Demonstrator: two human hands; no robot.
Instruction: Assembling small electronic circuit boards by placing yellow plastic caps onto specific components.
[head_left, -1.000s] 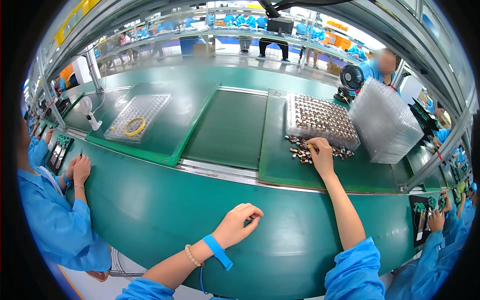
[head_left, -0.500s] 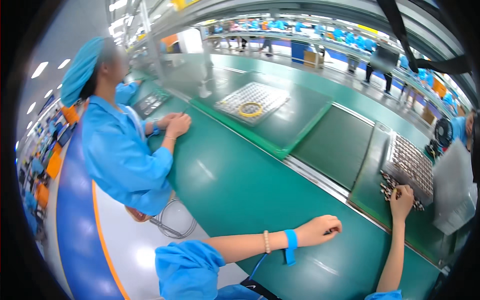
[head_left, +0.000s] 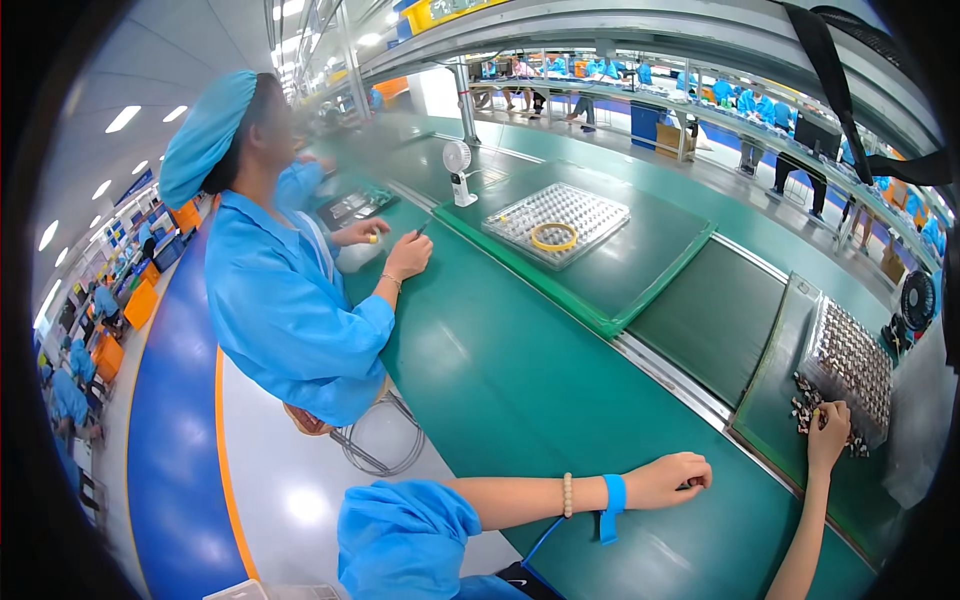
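Note:
My left hand (head_left: 674, 482) is curled closed over the green worktop (head_left: 490, 400), with a blue strap (head_left: 613, 508) and a beaded bracelet on its wrist. Something small and dark shows between its fingers, too small to name. At the right, my right hand (head_left: 828, 434) has its fingers pinched together at a loose pile of small dark and coppery parts (head_left: 803, 403). Whatever is in that pinch is hidden. Just beyond the pile lies a clear tray (head_left: 848, 352) filled with rows of similar small parts.
A co-worker in a blue smock (head_left: 285, 300) stands at the left by the bench. On a green mat lie a pale celled tray (head_left: 590, 215) and a yellow tape ring (head_left: 553, 237). A white fan (head_left: 458, 175) and a black fan (head_left: 915, 300) stand farther off. Clear plastic (head_left: 918, 420) sits far right.
The whole view has swung, so the scene sits farther right in the picture. The co-worker's hands have moved apart. My left hand stays curled and my right hand remains at the pile.

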